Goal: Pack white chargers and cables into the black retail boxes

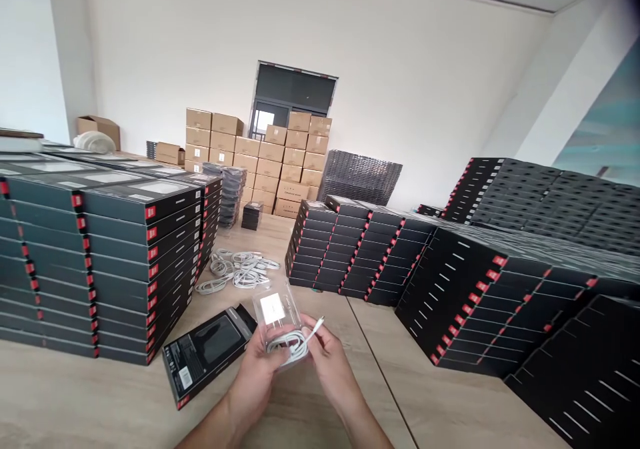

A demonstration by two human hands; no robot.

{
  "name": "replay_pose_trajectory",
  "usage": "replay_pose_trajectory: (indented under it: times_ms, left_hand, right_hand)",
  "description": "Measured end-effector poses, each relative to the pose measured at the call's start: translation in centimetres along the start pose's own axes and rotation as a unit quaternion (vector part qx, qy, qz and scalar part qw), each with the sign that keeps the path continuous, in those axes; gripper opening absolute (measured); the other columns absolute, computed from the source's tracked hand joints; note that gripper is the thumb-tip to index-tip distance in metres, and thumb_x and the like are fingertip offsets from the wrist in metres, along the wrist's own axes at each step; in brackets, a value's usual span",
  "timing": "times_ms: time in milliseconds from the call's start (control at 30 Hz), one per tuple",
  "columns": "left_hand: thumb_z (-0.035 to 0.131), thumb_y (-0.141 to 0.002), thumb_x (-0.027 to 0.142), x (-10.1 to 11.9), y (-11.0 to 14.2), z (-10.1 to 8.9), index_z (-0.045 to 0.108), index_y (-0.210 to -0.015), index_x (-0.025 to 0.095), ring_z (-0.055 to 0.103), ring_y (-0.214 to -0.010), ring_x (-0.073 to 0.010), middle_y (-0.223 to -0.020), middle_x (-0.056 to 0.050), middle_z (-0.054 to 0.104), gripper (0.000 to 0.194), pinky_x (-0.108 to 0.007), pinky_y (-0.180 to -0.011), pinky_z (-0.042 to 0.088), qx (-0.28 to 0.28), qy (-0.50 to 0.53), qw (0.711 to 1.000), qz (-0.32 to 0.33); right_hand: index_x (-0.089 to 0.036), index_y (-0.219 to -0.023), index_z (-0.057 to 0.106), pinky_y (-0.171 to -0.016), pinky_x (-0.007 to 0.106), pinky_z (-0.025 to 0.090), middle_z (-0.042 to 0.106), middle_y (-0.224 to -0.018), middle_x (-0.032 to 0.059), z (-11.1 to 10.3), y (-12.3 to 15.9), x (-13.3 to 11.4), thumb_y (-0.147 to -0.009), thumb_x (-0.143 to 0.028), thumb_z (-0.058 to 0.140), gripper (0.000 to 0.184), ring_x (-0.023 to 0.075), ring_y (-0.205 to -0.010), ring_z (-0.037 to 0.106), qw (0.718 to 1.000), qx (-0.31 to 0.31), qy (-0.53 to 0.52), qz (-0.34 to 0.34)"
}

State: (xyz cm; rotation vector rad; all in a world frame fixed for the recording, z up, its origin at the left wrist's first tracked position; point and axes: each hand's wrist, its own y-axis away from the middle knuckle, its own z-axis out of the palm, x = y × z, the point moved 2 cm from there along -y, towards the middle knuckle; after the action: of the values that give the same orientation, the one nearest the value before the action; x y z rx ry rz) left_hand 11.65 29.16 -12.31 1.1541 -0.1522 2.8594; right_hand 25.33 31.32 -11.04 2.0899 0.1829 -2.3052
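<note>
A clear plastic tray (289,300) is held up over the table, with a white charger plug (273,308) in its far part. My left hand (260,362) grips the tray's near left side, its thumb over a coiled white charging cable (296,346) in the near part. My right hand (326,352) is closed around one end of that cable at the tray's right side, and the connector tip sticks out past the fingers. Left of my hands, a black retail box (207,349) with a window lies on the table, its far end flap apparently open.
Several loose coiled white cables (240,269) lie beyond the tray. Tall stacks of black boxes (115,255) stand at left, and more stacked boxes (360,249) line the right. Brown cartons (270,159) are piled at the back wall. A seam runs through the wooden table (370,382).
</note>
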Motion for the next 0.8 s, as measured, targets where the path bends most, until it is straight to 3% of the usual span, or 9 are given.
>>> replay_pose_trajectory:
  times_ms: [200, 500, 600, 700, 800]
  left_hand:
    - [0.086, -0.058, 0.021, -0.3, -0.1, 0.2, 0.068, -0.103, 0.016, 0.065, -0.100, -0.0284, -0.113, -0.014, 0.070, 0.049, -0.037, -0.086, 0.050, -0.034, -0.021, 0.999, -0.021]
    - [0.088, -0.053, 0.021, -0.5, -0.1, 0.2, 0.066, -0.101, 0.016, 0.068, -0.094, -0.0284, -0.109, -0.014, 0.072, 0.053, -0.039, -0.086, 0.050, -0.032, 0.006, 0.999, -0.041]
    - [0.087, -0.054, 0.019, -0.3, 0.1, 0.1, 0.067, -0.099, 0.015, 0.068, -0.093, -0.0275, -0.106, -0.014, 0.072, 0.050, -0.038, -0.085, 0.050, -0.025, -0.003, 0.999, -0.037]
    - [0.080, -0.058, 0.013, -0.1, 0.5, 0.5, 0.067, -0.104, 0.015, 0.065, -0.099, -0.0268, -0.113, -0.013, 0.070, 0.048, -0.036, -0.087, 0.049, -0.049, -0.008, 0.998, -0.039]
    - [0.070, -0.057, 0.003, 0.1, 0.6, 1.0, 0.066, -0.109, 0.017, 0.064, -0.102, -0.0261, -0.116, -0.011, 0.070, 0.054, -0.035, -0.085, 0.050, -0.076, -0.006, 0.996, -0.044]
  right_hand:
    - [-0.021, -0.110, 0.067, -0.072, 0.032, 0.056, 0.074, -0.099, 0.0079, -1.3, 0.7, -0.5, -0.071, -0.049, 0.078, 0.049, 0.0198, -0.082, 0.069, 0.989, -0.027, -0.096, 0.105]
    - [-0.016, -0.094, 0.069, -0.076, 0.033, 0.056, 0.073, -0.099, 0.0095, -2.1, 1.4, -1.2, -0.070, -0.041, 0.082, 0.036, 0.0203, -0.088, 0.068, 0.978, -0.067, -0.117, 0.161]
    - [-0.017, -0.098, 0.067, -0.074, 0.035, 0.056, 0.072, -0.100, 0.0090, -1.7, 1.2, -0.9, -0.073, -0.044, 0.078, 0.038, 0.0217, -0.087, 0.067, 0.988, -0.061, -0.067, 0.124]
    - [-0.018, -0.092, 0.068, -0.064, 0.032, 0.054, 0.072, -0.084, 0.0049, -1.0, 0.6, -0.3, -0.074, -0.042, 0.072, 0.030, 0.0209, -0.075, 0.065, 0.998, -0.012, 0.047, 0.041]
    - [-0.018, -0.083, 0.068, -0.060, 0.029, 0.051, 0.069, -0.072, 0.0022, -0.2, 0.1, 0.2, -0.074, -0.037, 0.067, 0.021, 0.0196, -0.068, 0.062, 0.991, 0.022, 0.132, -0.029]
